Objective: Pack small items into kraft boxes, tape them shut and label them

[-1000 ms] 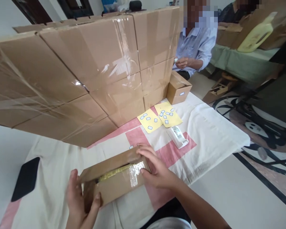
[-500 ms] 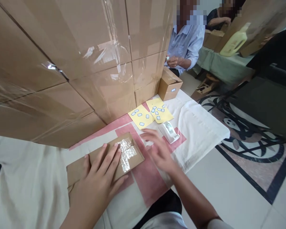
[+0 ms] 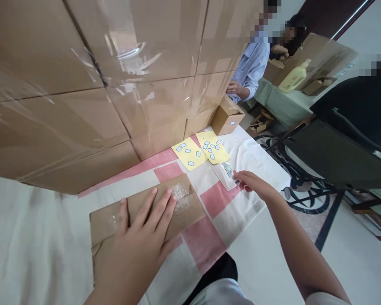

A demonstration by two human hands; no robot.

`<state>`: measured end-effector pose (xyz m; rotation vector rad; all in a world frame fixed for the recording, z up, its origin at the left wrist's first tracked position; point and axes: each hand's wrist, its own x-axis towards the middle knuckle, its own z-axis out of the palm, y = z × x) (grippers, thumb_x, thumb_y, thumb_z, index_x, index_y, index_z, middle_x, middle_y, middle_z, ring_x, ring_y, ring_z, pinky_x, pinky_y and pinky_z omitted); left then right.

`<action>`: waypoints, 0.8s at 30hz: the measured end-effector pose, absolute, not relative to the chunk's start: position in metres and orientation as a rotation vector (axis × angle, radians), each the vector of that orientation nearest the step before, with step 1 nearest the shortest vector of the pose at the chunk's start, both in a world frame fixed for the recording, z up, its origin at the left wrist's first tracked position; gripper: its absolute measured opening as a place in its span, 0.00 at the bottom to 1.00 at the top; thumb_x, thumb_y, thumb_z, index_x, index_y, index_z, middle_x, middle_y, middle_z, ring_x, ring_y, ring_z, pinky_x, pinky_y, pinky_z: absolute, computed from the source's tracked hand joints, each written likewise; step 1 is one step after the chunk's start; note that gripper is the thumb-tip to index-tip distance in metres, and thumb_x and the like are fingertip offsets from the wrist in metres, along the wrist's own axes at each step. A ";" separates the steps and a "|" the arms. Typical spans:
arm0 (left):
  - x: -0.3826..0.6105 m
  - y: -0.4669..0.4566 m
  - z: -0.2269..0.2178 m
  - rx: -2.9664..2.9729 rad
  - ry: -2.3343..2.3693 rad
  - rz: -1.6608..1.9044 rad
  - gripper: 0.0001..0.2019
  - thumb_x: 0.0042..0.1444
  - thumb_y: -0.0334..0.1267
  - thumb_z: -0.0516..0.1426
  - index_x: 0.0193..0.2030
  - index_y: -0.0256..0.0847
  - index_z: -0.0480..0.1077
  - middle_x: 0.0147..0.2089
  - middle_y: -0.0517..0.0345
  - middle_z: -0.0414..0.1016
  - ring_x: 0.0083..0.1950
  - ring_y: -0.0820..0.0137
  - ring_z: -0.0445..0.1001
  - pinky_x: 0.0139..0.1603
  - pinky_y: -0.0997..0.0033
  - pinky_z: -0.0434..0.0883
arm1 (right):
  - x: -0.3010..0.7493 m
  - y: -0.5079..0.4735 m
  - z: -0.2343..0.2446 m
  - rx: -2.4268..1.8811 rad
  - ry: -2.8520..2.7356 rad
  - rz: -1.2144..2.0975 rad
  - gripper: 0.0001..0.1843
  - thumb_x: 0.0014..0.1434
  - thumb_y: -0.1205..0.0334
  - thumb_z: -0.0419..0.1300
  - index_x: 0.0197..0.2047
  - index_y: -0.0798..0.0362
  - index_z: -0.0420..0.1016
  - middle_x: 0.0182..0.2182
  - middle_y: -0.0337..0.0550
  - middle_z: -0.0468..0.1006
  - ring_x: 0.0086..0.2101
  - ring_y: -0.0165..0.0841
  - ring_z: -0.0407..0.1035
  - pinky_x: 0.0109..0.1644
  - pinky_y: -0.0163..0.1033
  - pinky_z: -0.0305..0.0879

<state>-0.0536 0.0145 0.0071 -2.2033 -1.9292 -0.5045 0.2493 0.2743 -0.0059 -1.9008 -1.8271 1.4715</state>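
Palm down and fingers spread, my left hand (image 3: 142, 237) lies flat on a long brown cardboard box (image 3: 193, 212). Shiny clear tape (image 3: 181, 199) covers part of the box's top near my fingertips. At the front end of a white tape dispenser (image 3: 222, 176), the thumb and fingers of my right hand (image 3: 252, 183) are closed in a pinch on what looks like the tape's end. My fingers partly hide that end. Two yellow sheets (image 3: 189, 156) with several small blue-edged labels lie just behind the dispenser.
Tall stacked cartons (image 3: 158, 106) wrapped in clear film stand along the table's back left. A small carton (image 3: 225, 118) sits at the far end of the cloth-covered table (image 3: 260, 156). Beyond are co-workers, a yellow bottle (image 3: 294, 77) and a dark chair (image 3: 336, 148).
My right hand has moved right, from beside the box to the dispenser's front end, and its fingers have closed. My left hand remains flat on the box. The view has shifted.
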 end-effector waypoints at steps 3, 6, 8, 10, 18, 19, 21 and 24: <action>-0.054 0.013 0.007 -2.210 -1.938 -0.563 0.31 0.67 0.46 0.50 0.75 0.40 0.54 0.74 0.47 0.61 0.73 0.45 0.59 0.75 0.31 0.29 | 0.239 0.277 -0.001 -1.988 -1.814 1.482 0.16 0.56 0.48 0.63 0.32 0.54 0.73 0.27 0.42 0.73 0.24 0.27 0.62 0.23 0.34 0.49; -0.056 0.012 0.007 -2.240 -1.936 -0.577 0.31 0.67 0.46 0.50 0.75 0.40 0.53 0.74 0.47 0.59 0.74 0.45 0.58 0.74 0.29 0.28 | 0.235 0.280 0.000 -2.042 -1.749 1.512 0.15 0.55 0.51 0.64 0.31 0.54 0.71 0.29 0.42 0.73 0.24 0.27 0.67 0.23 0.33 0.52; -0.057 0.012 0.006 -2.258 -1.939 -0.583 0.31 0.67 0.45 0.50 0.75 0.41 0.53 0.75 0.47 0.57 0.74 0.44 0.57 0.73 0.26 0.29 | 0.236 0.281 -0.001 -2.040 -1.704 1.530 0.15 0.55 0.52 0.66 0.32 0.54 0.70 0.30 0.41 0.73 0.26 0.30 0.71 0.24 0.34 0.57; -0.057 0.011 0.004 -2.270 -1.957 -0.613 0.31 0.67 0.44 0.50 0.75 0.43 0.52 0.75 0.47 0.57 0.75 0.44 0.57 0.72 0.22 0.33 | 0.240 0.281 -0.003 -2.009 -1.675 1.549 0.15 0.54 0.53 0.68 0.33 0.54 0.69 0.30 0.41 0.72 0.29 0.32 0.74 0.26 0.34 0.61; -0.055 0.010 0.001 -2.281 -1.994 -0.660 0.31 0.68 0.45 0.50 0.76 0.46 0.52 0.76 0.49 0.55 0.76 0.44 0.54 0.72 0.21 0.32 | 0.248 0.281 -0.007 -1.903 -1.585 1.569 0.14 0.51 0.54 0.69 0.33 0.53 0.71 0.31 0.43 0.73 0.30 0.37 0.78 0.25 0.35 0.62; -0.055 0.010 0.001 -2.276 -1.989 -0.647 0.31 0.68 0.44 0.50 0.76 0.45 0.52 0.76 0.49 0.55 0.76 0.45 0.53 0.72 0.21 0.30 | 0.247 0.281 -0.007 -1.904 -1.584 1.564 0.13 0.51 0.54 0.68 0.33 0.52 0.70 0.31 0.43 0.73 0.30 0.38 0.78 0.25 0.35 0.62; -0.055 0.010 0.002 -2.268 -1.974 -0.623 0.31 0.68 0.44 0.49 0.76 0.43 0.52 0.76 0.49 0.54 0.76 0.45 0.53 0.72 0.22 0.27 | 0.246 0.279 -0.008 -1.898 -1.606 1.550 0.13 0.51 0.54 0.67 0.32 0.52 0.70 0.29 0.41 0.73 0.29 0.37 0.77 0.24 0.35 0.61; -0.055 0.010 0.003 -2.271 -1.958 -0.620 0.31 0.68 0.44 0.50 0.76 0.41 0.52 0.76 0.47 0.54 0.76 0.44 0.54 0.72 0.21 0.28 | 0.245 0.274 -0.009 -1.848 -1.634 1.549 0.14 0.50 0.54 0.68 0.32 0.52 0.70 0.28 0.40 0.73 0.28 0.35 0.76 0.25 0.34 0.60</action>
